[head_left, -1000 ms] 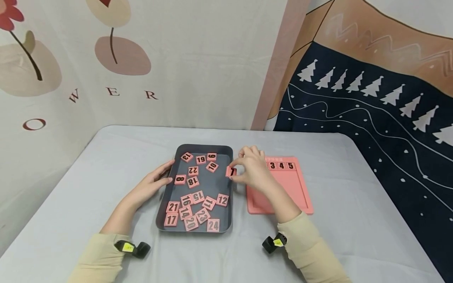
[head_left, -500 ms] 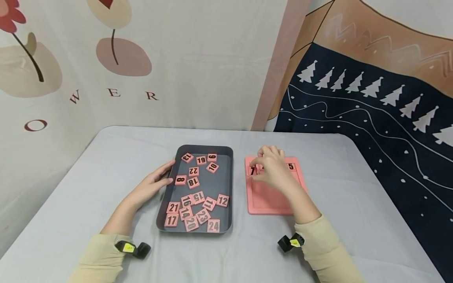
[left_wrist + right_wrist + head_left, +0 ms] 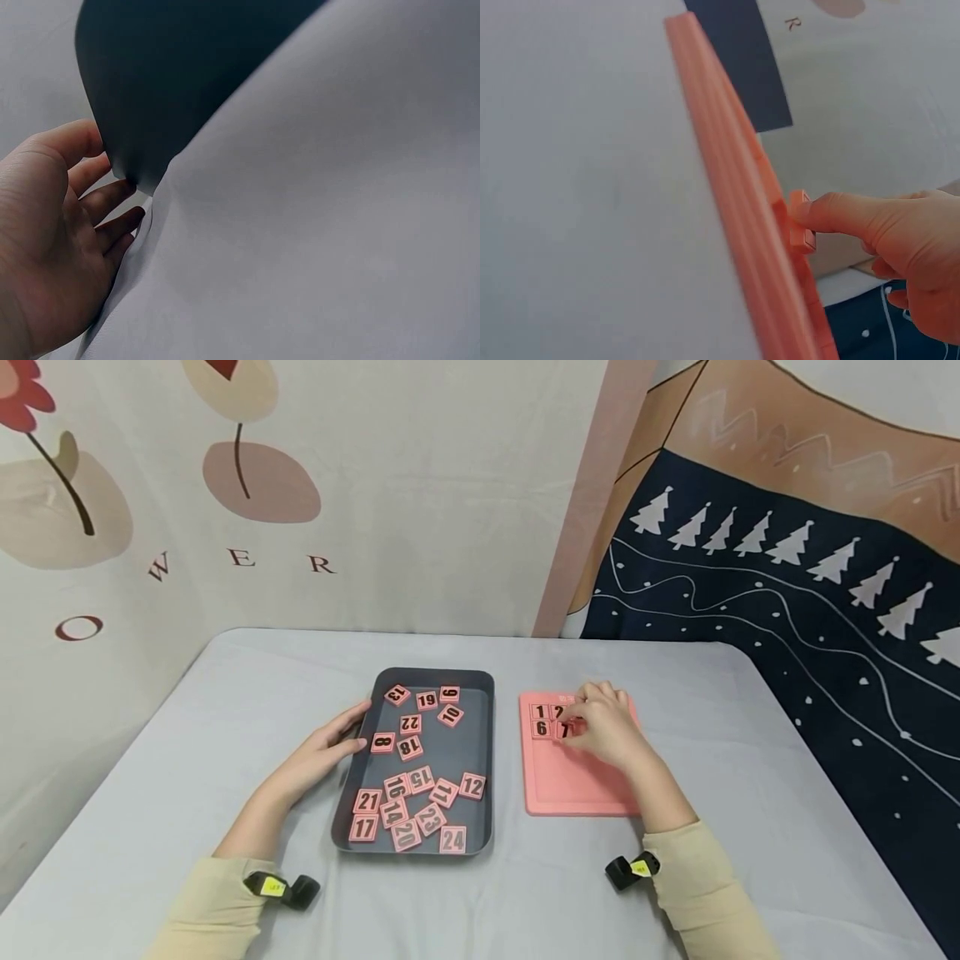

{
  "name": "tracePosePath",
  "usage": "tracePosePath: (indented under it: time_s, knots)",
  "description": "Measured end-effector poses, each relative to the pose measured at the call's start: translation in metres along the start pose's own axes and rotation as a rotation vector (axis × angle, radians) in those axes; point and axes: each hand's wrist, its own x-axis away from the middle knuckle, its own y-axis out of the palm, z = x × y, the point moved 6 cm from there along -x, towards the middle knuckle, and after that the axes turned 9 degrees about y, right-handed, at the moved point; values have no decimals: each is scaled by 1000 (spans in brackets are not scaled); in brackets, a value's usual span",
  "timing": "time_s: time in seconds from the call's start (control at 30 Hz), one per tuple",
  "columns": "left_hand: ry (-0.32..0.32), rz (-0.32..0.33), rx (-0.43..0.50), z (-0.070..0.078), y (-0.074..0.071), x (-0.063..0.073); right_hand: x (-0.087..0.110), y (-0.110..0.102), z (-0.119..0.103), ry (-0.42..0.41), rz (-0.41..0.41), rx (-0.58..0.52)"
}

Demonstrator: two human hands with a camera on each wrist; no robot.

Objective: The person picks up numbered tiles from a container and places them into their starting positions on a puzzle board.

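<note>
My right hand [image 3: 613, 727] pinches the pink number tile 7 [image 3: 564, 732] between thumb and fingers, over the second row of a pink tile board [image 3: 573, 781]. In the right wrist view that tile [image 3: 802, 238] is seen edge-on, at or just above the board's surface. Tiles 1 [image 3: 540, 712] and 6 [image 3: 541, 728] sit at the board's upper left; the 2 is partly covered and the rest of the row is hidden by my hand. My left hand [image 3: 318, 762] rests against the left side of a dark grey tray [image 3: 450, 752], its fingers [image 3: 112, 199] relaxed at the wall.
Several loose pink number tiles lie in the tray at various angles, among them 24 [image 3: 453, 840] and 8 [image 3: 382, 742]. Tray and board stand side by side on a white cloth-covered table [image 3: 510, 893], a narrow gap between them. A patterned curtain hangs behind.
My right hand has carried tile 7 from the tray's right edge rightward to the board, beside tile 6. The left hand stays at the tray.
</note>
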Motion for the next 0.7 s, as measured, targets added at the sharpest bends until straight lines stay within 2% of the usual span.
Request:
tracePosePath:
  time_s: [0.23,0.5,0.7]
  knots:
    - [1,3,3,-1,1,0,0,8,9,-3,-10,4]
    - [8,-1,-2,1,1,0,-1,11,12,-21,-2,-40]
    - [-11,4,-12,1,1,0,-1,13,15,-17,6,-67]
